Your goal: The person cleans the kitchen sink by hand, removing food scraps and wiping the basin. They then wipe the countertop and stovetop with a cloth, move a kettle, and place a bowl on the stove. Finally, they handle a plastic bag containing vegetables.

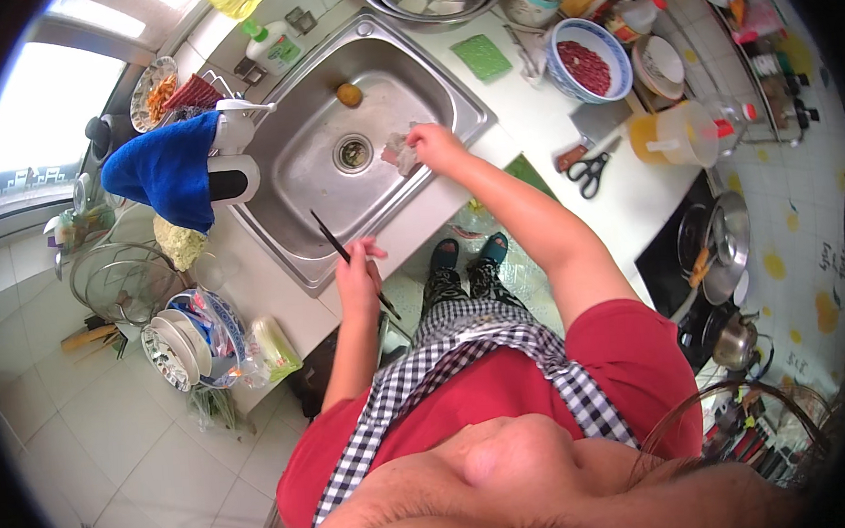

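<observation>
Black chopsticks [333, 236] are held in my left hand [359, 278], over the front rim of the stainless steel sink [293, 124]. My right hand [434, 148] grips a crumpled greyish-pink cloth [402, 154] inside the sink, close to its right front edge. Left of the cloth is the drain [353, 153], with some bits in its strainer. A small round brownish-yellow thing, perhaps a potato [348, 94], lies farther back on the sink floor. A faucet [233, 130] draped with a blue cloth [163, 170] stands on the left.
On the right counter are a green sponge cloth [482, 57], a bowl of red meat [584, 67], a cleaver [598, 122], scissors [590, 173] and a plastic jug [674, 140]. Metal bowls [431, 20] stand behind the sink. Stacked plates [176, 348] sit at left; pans [724, 248] at far right.
</observation>
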Motion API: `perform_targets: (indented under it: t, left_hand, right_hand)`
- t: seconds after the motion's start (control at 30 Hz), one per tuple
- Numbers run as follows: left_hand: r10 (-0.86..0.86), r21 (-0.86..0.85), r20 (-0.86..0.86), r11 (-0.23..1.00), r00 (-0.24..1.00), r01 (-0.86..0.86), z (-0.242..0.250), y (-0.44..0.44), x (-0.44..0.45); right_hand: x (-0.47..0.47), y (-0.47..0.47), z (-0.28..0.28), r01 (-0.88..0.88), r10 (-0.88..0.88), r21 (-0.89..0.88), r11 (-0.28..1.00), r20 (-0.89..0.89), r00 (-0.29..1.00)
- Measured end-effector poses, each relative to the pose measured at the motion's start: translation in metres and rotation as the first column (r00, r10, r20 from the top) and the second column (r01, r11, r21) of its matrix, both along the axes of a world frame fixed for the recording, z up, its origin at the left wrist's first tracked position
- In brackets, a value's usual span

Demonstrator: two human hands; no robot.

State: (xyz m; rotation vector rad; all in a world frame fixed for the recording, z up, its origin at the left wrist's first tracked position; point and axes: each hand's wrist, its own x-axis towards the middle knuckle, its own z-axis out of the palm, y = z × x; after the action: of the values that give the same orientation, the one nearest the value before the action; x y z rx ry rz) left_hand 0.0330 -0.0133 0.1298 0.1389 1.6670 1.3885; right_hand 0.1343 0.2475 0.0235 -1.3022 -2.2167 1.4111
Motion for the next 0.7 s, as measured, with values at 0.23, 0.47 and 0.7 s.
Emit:
perform_targets:
  t: [0.23, 0.47, 0.7]
  left_hand:
    - [0.183, -0.046, 0.001, 0.982, 0.983, -0.183, -0.009, -0.073, 0.013]
    - [0.347, 0.001, -0.011, 0.938, 0.938, -0.347, -0.014, -0.099, 0.005]
    - [0.355, 0.106, -0.002, 0.930, 0.935, -0.353, -0.007, -0.101, -0.005]
  right_hand:
    - [-0.105, 0.005, -0.075, -0.466, 0.478, -0.259, 0.846, 0.755, 0.448]
    - [-0.105, -0.003, -0.088, -0.269, 0.713, -0.661, 0.700, 0.665, 0.222]
    - [-0.097, -0.008, -0.072, -0.558, 0.650, -0.336, 0.759, 0.458, 0.607]
